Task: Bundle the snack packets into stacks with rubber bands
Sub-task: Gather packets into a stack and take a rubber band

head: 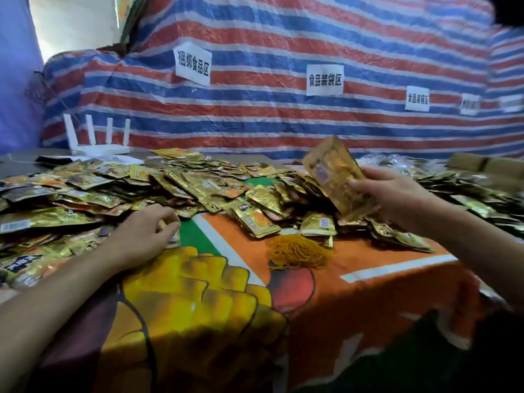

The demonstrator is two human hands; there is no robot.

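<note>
A striped tarp (283,123) is hung across the back, and paper labels (193,64) are fixed to it. In front of it, the surface (368,268) is covered by a printed orange, green and yellow cloth. The far half of it is buried under a wide heap of snack packets (181,180), gold and loosely scattered from the left edge to the right. A white router (97,147) is seen behind the heap at the left.

A partial stack (336,177) of packets is held tilted above the right part of the heap, gripped at its lower edge by the right hand (388,191). The left hand (147,226) is laid at the near edge of the heap with its fingers curled, and a loose packet (173,239) appears to be pinched under them. A tangle of yellow rubber bands (297,252) is left untouched on the bare cloth, between the two hands and just beside the nearest packets.

The gathering step is judged to be in hand: the stack is not yet banded. Next, the loose packet needs to be brought across and squared against the stack. Only then can a single band be separated from the tangle and stretched round the stack.
</note>
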